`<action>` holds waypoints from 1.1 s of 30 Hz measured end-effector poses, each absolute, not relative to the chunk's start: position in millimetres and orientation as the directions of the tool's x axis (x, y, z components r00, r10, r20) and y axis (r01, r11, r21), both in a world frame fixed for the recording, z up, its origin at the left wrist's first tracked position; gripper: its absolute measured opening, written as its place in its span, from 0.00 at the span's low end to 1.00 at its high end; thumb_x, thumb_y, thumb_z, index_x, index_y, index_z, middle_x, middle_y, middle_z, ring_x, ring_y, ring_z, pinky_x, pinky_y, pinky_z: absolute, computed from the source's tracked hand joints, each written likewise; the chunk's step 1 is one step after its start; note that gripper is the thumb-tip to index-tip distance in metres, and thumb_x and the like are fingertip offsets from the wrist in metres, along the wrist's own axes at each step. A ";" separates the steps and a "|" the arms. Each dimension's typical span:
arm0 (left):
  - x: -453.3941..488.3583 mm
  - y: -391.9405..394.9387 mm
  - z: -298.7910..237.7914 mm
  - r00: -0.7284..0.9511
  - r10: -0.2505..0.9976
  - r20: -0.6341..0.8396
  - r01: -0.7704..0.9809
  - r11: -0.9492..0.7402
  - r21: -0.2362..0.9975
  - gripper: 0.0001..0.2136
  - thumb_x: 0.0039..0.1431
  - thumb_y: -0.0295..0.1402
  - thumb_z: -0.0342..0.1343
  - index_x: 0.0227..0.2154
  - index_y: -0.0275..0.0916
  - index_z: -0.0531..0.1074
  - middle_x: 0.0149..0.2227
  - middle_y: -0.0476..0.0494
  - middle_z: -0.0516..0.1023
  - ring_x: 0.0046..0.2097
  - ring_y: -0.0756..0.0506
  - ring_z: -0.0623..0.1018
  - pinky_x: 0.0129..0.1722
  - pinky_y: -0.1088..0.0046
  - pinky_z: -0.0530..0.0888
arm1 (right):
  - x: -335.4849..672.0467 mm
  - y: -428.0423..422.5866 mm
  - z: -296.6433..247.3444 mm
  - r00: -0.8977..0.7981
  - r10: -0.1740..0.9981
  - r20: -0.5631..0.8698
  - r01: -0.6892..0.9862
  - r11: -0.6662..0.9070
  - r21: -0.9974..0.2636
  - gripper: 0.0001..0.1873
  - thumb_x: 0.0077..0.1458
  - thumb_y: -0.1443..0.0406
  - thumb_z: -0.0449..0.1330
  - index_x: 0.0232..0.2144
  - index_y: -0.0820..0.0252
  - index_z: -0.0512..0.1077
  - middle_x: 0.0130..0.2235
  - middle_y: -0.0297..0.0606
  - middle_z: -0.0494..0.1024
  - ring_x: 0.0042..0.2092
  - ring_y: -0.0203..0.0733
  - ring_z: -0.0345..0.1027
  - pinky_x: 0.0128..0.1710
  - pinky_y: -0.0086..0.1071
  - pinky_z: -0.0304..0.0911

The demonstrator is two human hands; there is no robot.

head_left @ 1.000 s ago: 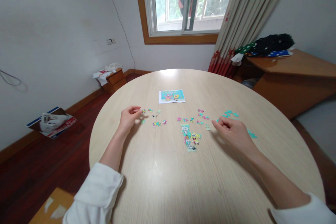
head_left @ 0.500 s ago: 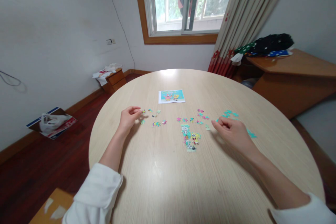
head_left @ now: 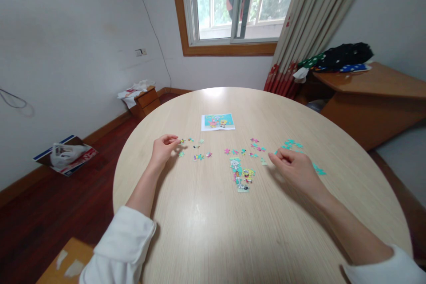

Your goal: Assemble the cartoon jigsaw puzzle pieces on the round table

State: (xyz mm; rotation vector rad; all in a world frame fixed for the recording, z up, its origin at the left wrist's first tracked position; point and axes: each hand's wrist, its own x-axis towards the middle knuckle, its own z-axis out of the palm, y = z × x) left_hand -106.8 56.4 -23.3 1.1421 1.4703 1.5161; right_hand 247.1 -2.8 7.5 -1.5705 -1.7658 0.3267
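Observation:
My left hand (head_left: 163, 148) rests on the round wooden table (head_left: 233, 230), fingers curled in a pinch at a small puzzle piece (head_left: 182, 141). My right hand (head_left: 294, 166) lies curled on the table beside a group of teal puzzle pieces (head_left: 291, 144); whether it holds anything is hidden. Between the hands sits a partly joined cartoon puzzle section (head_left: 241, 174). Loose pink and teal pieces (head_left: 242, 151) are scattered in a row above it. A printed reference picture (head_left: 218, 122) lies farther back.
A wooden desk (head_left: 369, 93) with dark polka-dot cloth stands at the right. A curtain (head_left: 306, 22) hangs by the window. On the floor at left lie a plastic bag (head_left: 65, 154) and a small wooden box (head_left: 144, 100). A cardboard box corner (head_left: 63, 264) shows near me.

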 end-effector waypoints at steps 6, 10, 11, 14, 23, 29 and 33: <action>-106.9 57.6 -25.5 -0.350 0.929 0.122 0.097 -0.094 0.991 0.18 0.29 0.39 0.69 0.25 0.34 0.75 0.24 0.44 0.77 0.27 0.47 0.77 0.29 0.73 0.69 | 245.8 -3.4 8.8 0.034 0.937 0.348 0.748 0.207 -0.631 0.22 0.48 0.51 0.49 0.13 0.56 0.50 0.16 0.28 0.48 0.19 0.31 0.44 0.20 0.29 0.42; -106.7 57.4 -25.4 -0.344 0.932 0.115 0.091 -0.089 0.992 0.18 0.28 0.39 0.70 0.25 0.34 0.75 0.24 0.44 0.78 0.28 0.47 0.77 0.30 0.73 0.69 | 246.3 -3.3 8.2 0.020 0.937 0.347 0.747 0.217 -0.628 0.22 0.49 0.51 0.50 0.13 0.56 0.50 0.16 0.28 0.49 0.19 0.31 0.44 0.20 0.29 0.42; -106.6 57.1 -25.0 -0.344 0.932 0.111 0.089 -0.085 0.992 0.18 0.28 0.39 0.70 0.25 0.34 0.75 0.24 0.44 0.77 0.28 0.47 0.77 0.30 0.73 0.69 | 246.4 -3.3 8.0 0.018 0.937 0.349 0.747 0.220 -0.627 0.22 0.49 0.51 0.50 0.13 0.56 0.50 0.16 0.28 0.49 0.19 0.31 0.44 0.20 0.29 0.42; -106.4 56.3 -23.9 -0.342 0.934 0.101 0.084 -0.077 0.993 0.18 0.28 0.39 0.70 0.24 0.34 0.74 0.24 0.45 0.77 0.28 0.47 0.76 0.30 0.73 0.69 | 246.3 -3.2 8.1 0.022 0.936 0.352 0.746 0.219 -0.629 0.23 0.49 0.51 0.50 0.13 0.56 0.50 0.16 0.28 0.48 0.19 0.31 0.43 0.20 0.29 0.42; -106.2 56.6 -24.5 -0.338 0.935 0.104 0.102 -0.074 0.992 0.19 0.28 0.40 0.69 0.24 0.34 0.74 0.24 0.44 0.77 0.28 0.47 0.76 0.30 0.73 0.68 | 245.4 -3.8 9.3 0.014 0.932 0.363 0.741 0.234 -0.629 0.25 0.51 0.49 0.50 0.13 0.56 0.49 0.16 0.27 0.48 0.19 0.31 0.43 0.20 0.29 0.42; -106.2 56.2 -23.6 -0.336 0.936 0.105 0.103 -0.074 0.992 0.18 0.29 0.39 0.69 0.24 0.33 0.75 0.24 0.44 0.77 0.28 0.47 0.77 0.30 0.73 0.69 | 245.4 -4.3 8.9 0.010 0.931 0.364 0.737 0.239 -0.633 0.25 0.51 0.49 0.50 0.13 0.56 0.49 0.16 0.28 0.48 0.19 0.31 0.44 0.19 0.29 0.42; -106.2 56.1 -23.9 -0.334 0.936 0.110 0.103 -0.080 0.991 0.18 0.29 0.39 0.70 0.24 0.34 0.75 0.24 0.44 0.77 0.28 0.46 0.77 0.30 0.72 0.69 | 245.9 -3.8 8.9 0.019 0.938 0.346 0.742 0.219 -0.633 0.25 0.51 0.49 0.50 0.13 0.56 0.50 0.16 0.28 0.49 0.19 0.31 0.44 0.20 0.29 0.42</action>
